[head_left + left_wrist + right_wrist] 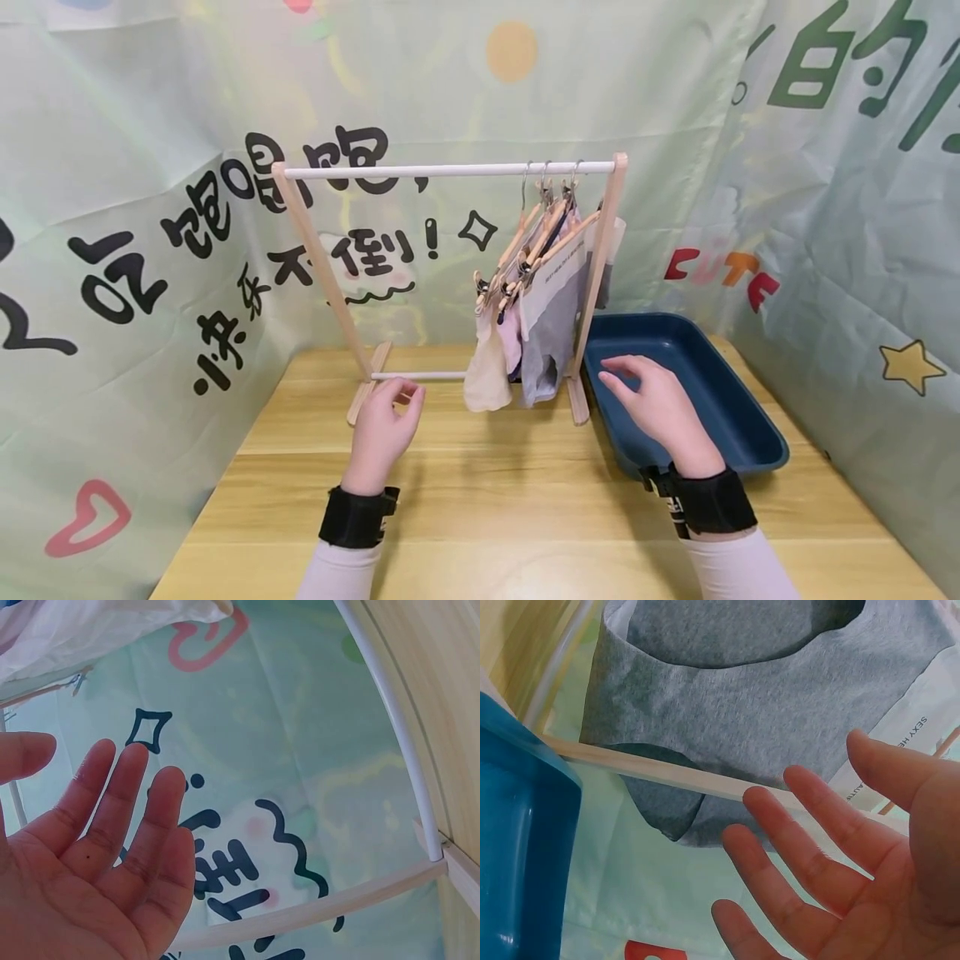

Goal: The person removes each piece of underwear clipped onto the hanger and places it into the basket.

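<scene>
A small wooden rack (450, 171) with a white top bar stands at the back of the table. Several clip hangers (558, 237) hang bunched at its right end. From them hang a cream garment (489, 371), a pinkish one, and a grey garment (553, 333) with a white printed waistband. My left hand (384, 429) hovers before the rack's left foot, fingers loosely bent and nothing in them. The right hand (660, 408) is held over the blue tray (750, 400), also holding nothing. In the right wrist view its spread fingers (769, 814) overlap the rack post near the grey garment.
The wooden table (480, 517) stretches in front of the rack. Printed pale green cloth (150, 333) forms walls on the left, back and right. The blue tray stands against the rack's right foot (577, 402).
</scene>
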### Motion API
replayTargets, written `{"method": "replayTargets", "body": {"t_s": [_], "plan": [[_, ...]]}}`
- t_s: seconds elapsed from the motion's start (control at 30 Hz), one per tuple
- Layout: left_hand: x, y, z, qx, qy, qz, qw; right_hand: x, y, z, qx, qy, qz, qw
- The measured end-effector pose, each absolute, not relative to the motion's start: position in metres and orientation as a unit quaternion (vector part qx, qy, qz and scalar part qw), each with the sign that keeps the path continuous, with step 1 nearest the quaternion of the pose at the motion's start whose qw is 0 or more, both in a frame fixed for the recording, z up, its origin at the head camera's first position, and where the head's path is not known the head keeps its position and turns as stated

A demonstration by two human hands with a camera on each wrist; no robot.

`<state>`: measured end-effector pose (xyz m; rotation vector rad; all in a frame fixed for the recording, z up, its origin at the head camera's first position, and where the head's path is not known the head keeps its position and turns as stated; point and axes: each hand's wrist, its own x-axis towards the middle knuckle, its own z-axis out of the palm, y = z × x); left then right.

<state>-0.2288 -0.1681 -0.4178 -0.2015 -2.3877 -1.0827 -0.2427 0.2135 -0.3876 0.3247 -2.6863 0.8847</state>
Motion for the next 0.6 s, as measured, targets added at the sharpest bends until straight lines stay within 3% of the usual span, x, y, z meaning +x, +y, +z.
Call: {"method": "replayTargets", "body": {"t_s": [0.2, 0.6], "plan": [[-0.229, -0.167, -0.419, -0.076, -0.879, -0.395, 0.256, -0.242, 0.209, -0.389, 0.116, -0.933, 0.308, 0.146], [-0.225, -0.136, -0.398, -0.079, -0.845, -0.428, 0.31, -0.244, 0.208, -0.392, 0.115, -0.934, 0.302, 0.155]]}}
